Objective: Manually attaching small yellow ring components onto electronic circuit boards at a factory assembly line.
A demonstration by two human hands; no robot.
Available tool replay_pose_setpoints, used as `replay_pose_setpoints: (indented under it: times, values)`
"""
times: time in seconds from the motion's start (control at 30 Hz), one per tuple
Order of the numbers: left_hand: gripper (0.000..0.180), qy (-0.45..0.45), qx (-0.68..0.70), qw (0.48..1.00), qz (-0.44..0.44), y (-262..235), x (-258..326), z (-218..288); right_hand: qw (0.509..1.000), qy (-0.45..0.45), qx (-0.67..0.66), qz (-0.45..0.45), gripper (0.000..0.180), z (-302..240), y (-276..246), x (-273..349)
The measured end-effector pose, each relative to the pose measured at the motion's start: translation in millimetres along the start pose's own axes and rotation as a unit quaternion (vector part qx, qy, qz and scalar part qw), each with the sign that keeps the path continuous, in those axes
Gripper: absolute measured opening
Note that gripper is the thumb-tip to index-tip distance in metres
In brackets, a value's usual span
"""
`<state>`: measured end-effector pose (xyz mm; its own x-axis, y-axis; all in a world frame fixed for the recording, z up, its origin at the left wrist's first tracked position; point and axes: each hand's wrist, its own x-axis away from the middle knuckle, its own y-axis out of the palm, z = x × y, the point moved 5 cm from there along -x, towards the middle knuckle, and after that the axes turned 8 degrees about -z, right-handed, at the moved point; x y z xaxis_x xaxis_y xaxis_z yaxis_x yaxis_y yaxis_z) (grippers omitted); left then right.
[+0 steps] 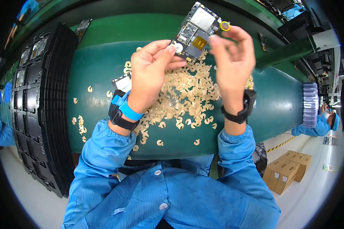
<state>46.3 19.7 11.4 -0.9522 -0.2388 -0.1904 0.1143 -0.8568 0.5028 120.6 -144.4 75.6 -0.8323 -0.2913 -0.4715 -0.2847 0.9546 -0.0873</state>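
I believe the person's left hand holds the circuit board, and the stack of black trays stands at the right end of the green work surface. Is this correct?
Not quite: the head view shows the stack of black trays at the left end of the green work surface. The left hand does hold the circuit board.

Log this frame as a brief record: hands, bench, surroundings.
left hand: holds a circuit board by its lower left
right hand: fingers by the board's right edge and a yellow disc; grip unclear
green bench: scattered pale C-shaped pieces; second board near left wrist
left side: black trays
floor, lower right: brown boxes
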Motion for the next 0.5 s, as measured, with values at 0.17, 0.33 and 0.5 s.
replay_pose_setpoints:
  times: [0.17, 0.33, 0.5]
  values:
    - [0.024, -0.022, 0.019, 1.000, -0.010, 1.7, 1.3, -5.1, 0.982, 0.096, -0.036, -0.161, 0.009, -4.8, 11.3, 11.9]
    - [0.023, -0.018, 0.012, 0.999, -0.036, 0.8, 1.8, -6.6, 0.975, 0.140, -0.020, -0.171, 0.009, 1.3, 28.1, 19.4]
    - [0.025, -0.019, -0.032, 0.998, -0.047, 5.7, 1.2, -4.4, 0.977, 0.097, 0.067, -0.180, 0.010, 12.7, 24.2, 18.9]
